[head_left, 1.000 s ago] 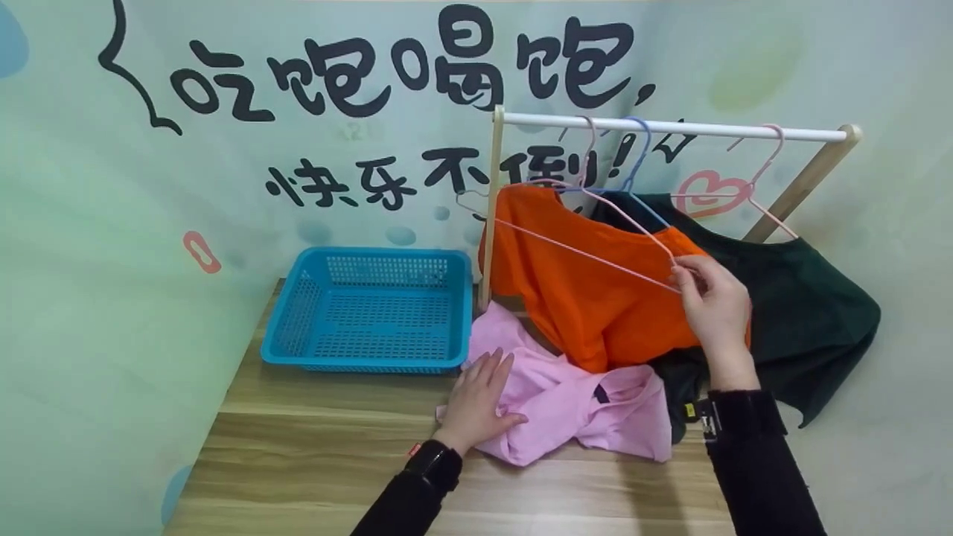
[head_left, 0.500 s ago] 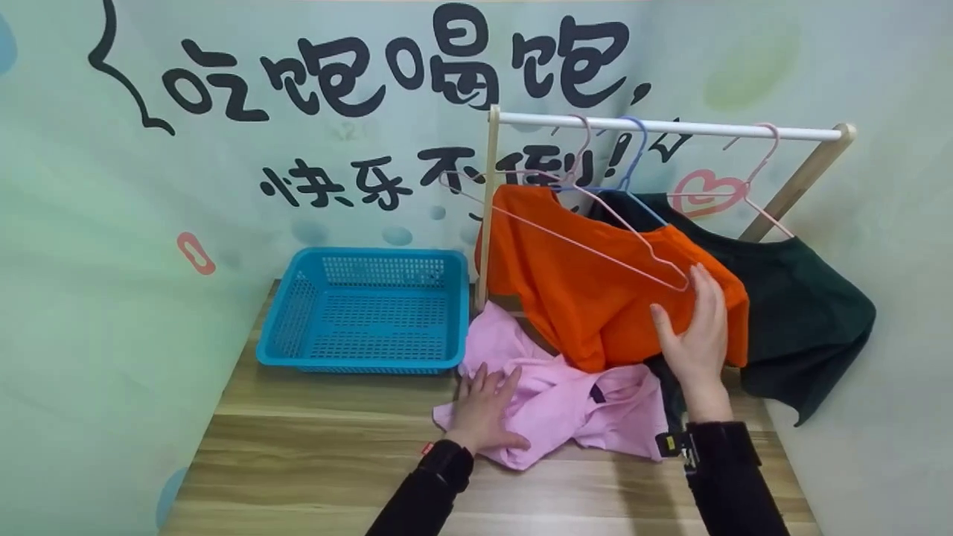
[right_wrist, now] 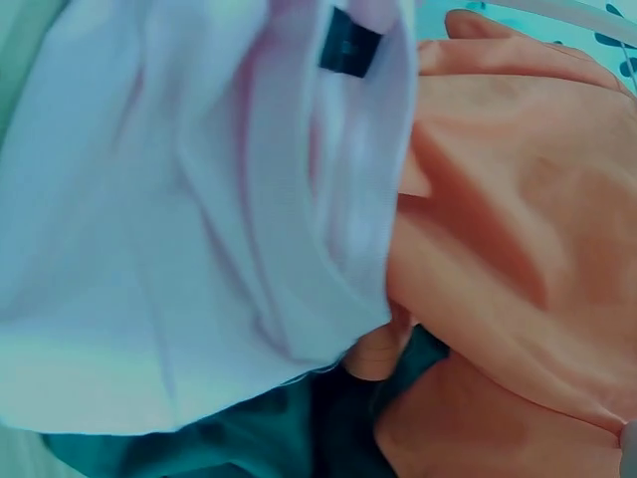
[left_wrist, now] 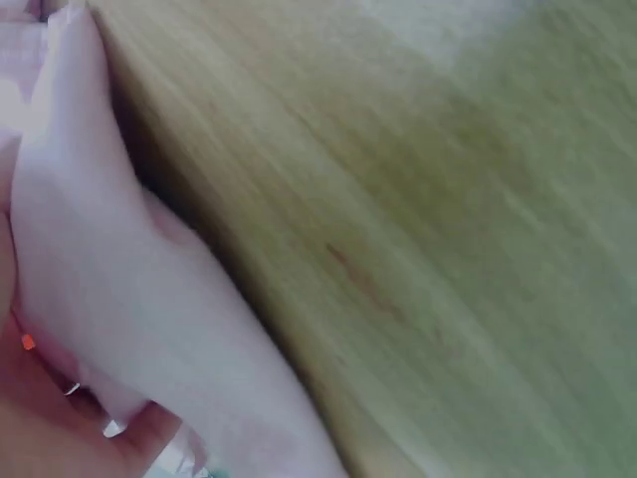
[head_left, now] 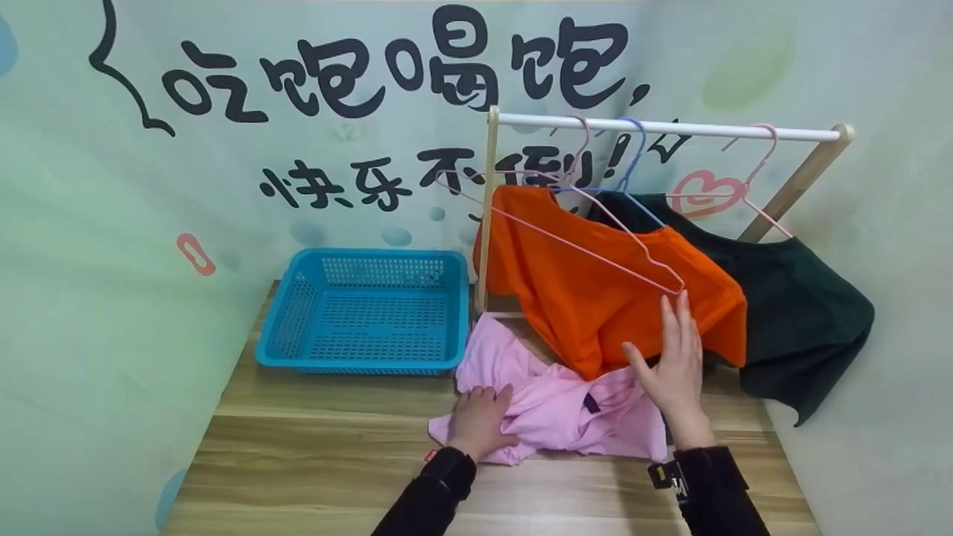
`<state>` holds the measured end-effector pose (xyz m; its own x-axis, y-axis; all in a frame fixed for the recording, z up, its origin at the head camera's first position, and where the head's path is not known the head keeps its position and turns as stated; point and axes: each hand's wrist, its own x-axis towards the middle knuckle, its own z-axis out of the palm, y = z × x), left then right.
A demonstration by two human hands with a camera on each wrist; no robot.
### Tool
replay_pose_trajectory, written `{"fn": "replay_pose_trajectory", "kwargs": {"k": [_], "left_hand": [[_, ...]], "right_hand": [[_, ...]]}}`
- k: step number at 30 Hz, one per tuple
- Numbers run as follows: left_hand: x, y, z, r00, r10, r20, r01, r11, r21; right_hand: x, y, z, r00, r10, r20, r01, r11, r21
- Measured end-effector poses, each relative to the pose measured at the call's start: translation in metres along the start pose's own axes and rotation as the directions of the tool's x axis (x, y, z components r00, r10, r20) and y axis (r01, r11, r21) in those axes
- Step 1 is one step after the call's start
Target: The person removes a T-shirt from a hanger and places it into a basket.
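Observation:
A pink shirt point(head_left: 555, 424) lies rumpled on the wooden table, its dark neck label point(right_wrist: 350, 44) showing in the right wrist view. My left hand point(head_left: 480, 423) rests on its left part, fingers bent a little and thumb apart. With fingers straight and spread, my right hand point(head_left: 679, 376) is held above the shirt's right end, holding nothing. Its fingertips are right at the lower corner of a bare pink hanger point(head_left: 588, 242), which hangs on the rack. Behind that, an orange shirt point(head_left: 610, 298) hangs on a blue hanger point(head_left: 631, 164).
The rack's white rail point(head_left: 670, 126) has wooden legs. A dark green shirt point(head_left: 811, 320) hangs at the right on another pink hanger point(head_left: 761, 167). Left of the rack stands a blue plastic basket point(head_left: 365, 365). A printed cloth point(head_left: 112, 298) covers the wall behind.
My right hand has let go of the bare pink hanger's corner and moved down towards the pink shirt. The hanger swung slightly left. My left hand slid a little nearer, shifting the shirt's folds.

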<state>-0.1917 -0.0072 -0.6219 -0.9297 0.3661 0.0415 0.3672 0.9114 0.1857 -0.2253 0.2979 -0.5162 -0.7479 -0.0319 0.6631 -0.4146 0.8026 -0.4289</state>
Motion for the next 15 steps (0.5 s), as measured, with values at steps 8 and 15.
{"fn": "replay_pose_trajectory", "kwargs": {"k": [8,15], "left_hand": [[0.003,-0.001,-0.010,0.988,-0.051,-0.147,0.034,0.993,-0.112],[0.013,-0.005,-0.051,0.936,-0.141,-0.322,-0.009,0.907,-0.421]], "right_hand": [[-0.008,0.001,-0.003,0.997,0.046,0.055,-0.046,0.999,0.003],[-0.009,0.001,-0.006,0.995,0.056,0.086,-0.056,0.998,-0.001]]}}
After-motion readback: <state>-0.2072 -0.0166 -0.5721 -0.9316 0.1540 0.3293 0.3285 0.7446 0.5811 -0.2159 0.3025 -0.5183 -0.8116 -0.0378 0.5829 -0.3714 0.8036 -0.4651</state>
